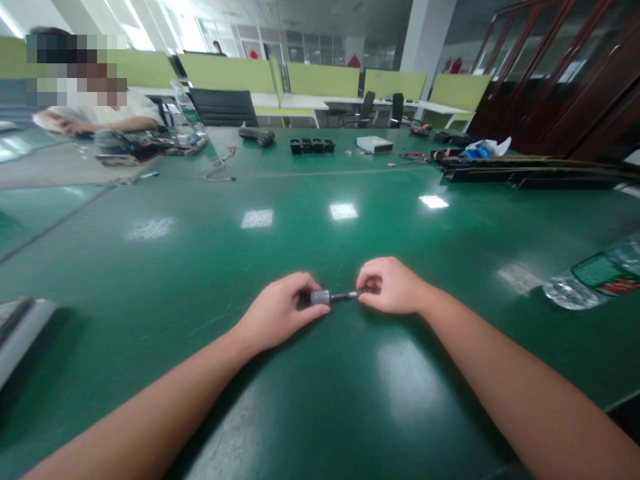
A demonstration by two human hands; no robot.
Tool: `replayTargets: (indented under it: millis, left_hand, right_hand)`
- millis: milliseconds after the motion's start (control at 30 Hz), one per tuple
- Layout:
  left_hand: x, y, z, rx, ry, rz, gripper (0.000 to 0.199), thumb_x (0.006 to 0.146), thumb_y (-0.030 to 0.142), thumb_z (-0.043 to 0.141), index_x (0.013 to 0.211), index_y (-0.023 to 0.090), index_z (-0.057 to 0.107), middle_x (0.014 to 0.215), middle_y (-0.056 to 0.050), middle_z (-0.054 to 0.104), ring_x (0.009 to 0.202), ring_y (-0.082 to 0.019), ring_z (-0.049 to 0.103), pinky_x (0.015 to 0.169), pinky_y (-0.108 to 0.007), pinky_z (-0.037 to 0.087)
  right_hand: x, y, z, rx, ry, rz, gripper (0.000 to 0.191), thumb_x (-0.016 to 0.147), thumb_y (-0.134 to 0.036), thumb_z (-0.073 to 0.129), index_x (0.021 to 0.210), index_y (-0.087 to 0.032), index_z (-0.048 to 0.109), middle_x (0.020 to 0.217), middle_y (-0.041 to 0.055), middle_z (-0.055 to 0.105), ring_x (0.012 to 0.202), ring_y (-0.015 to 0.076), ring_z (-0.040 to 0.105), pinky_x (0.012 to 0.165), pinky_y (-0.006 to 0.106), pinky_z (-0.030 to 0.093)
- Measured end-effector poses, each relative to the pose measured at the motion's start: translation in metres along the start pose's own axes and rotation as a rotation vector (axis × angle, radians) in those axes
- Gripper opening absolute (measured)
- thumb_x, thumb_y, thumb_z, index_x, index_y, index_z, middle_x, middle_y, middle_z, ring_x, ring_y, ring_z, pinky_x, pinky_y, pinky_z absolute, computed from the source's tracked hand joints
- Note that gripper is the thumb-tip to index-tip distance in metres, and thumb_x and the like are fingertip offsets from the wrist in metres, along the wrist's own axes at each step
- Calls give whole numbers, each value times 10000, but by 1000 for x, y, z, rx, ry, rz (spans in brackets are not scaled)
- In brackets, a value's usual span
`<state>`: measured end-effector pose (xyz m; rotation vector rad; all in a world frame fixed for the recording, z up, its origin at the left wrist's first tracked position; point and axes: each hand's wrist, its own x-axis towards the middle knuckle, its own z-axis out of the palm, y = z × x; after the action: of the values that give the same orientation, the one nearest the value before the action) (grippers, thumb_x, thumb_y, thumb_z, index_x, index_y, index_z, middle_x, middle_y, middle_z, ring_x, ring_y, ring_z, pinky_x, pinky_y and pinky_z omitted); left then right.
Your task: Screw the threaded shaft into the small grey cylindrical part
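Near the middle of the green table, my left hand is closed round a short grey metal cylinder, gripped between thumb and fingers. A thin dark rod with a lighter section extends rightward from the cylinder. My right hand pinches the rod's right end, where a dark, spiral-looking part shows between the fingertips. The cylinder and rod lie in one line, roughly level, low over the table. Fine detail at the joint is too small to tell.
A plastic bottle lies at the right. A grey-edged object sits at the left edge. Along the far side are a black module, a white box, cables and long black rails. A person sits at the far left.
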<state>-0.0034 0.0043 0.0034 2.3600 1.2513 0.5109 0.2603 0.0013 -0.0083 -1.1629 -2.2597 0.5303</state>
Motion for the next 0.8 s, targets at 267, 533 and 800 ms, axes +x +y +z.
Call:
replayTargets:
  millis: [267, 533, 800]
  left_hand:
    - [0, -1, 1, -11, 3, 2, 296, 815, 491, 698, 926, 217, 685, 682, 31, 560, 620, -151, 513, 646, -265, 409]
    - [0, -1, 1, -20, -3, 10, 278, 821, 471, 689, 923, 212, 681, 691, 26, 567, 646, -155, 525, 651, -261, 416]
    - [1, 0, 0, -12, -5, 9, 280, 816, 466, 695, 926, 209, 680, 685, 29, 563, 640, -154, 520, 639, -259, 406]
  right_hand:
    - [1, -2, 3, -9, 1, -45, 71, 689, -130, 732, 745, -162, 701, 670, -17, 600, 617, 107, 524, 614, 228, 387]
    - [4, -19, 18, 165, -5, -62, 341, 719, -73, 694, 1048, -162, 704, 855, 6, 652, 602, 84, 487, 628, 223, 407]
    - [2, -15, 19, 280, -33, 33, 479, 699, -88, 693, 1169, -179, 664, 923, 2, 694, 553, 65, 419, 578, 215, 369]
